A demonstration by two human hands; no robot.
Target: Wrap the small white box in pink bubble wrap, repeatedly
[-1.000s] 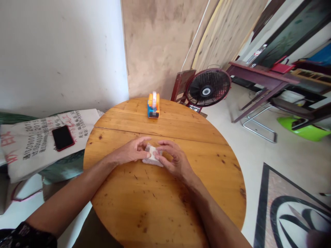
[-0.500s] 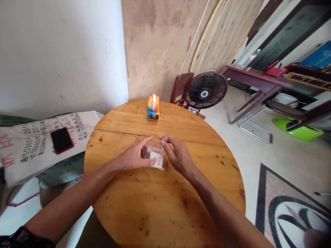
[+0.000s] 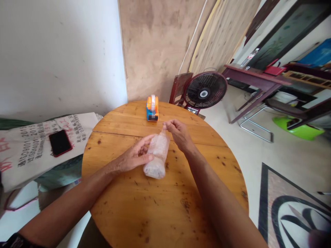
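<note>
Well left of the packet (image 3: pixel 158 148), sacking (image 3: pixel 32 144) reads "ISO9001:2015".

Left hand (image 3: pixel 134 155): thumb against the plastic-wrapped packet (image 3: pixel 157 152)
Right hand (image 3: pixel 178 133): pinching the packet's far end
Tape dispenser (image 3: pixel 152 111): beyond both hands (cheerful orange and blue)
Phone (image 3: pixel 60 142): left of the left hand

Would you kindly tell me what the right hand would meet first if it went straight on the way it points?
Beyond the plastic wrapping at its fingertips, the right hand would probably meet the tape dispenser, though depth is unclear and it might pass above.
</note>
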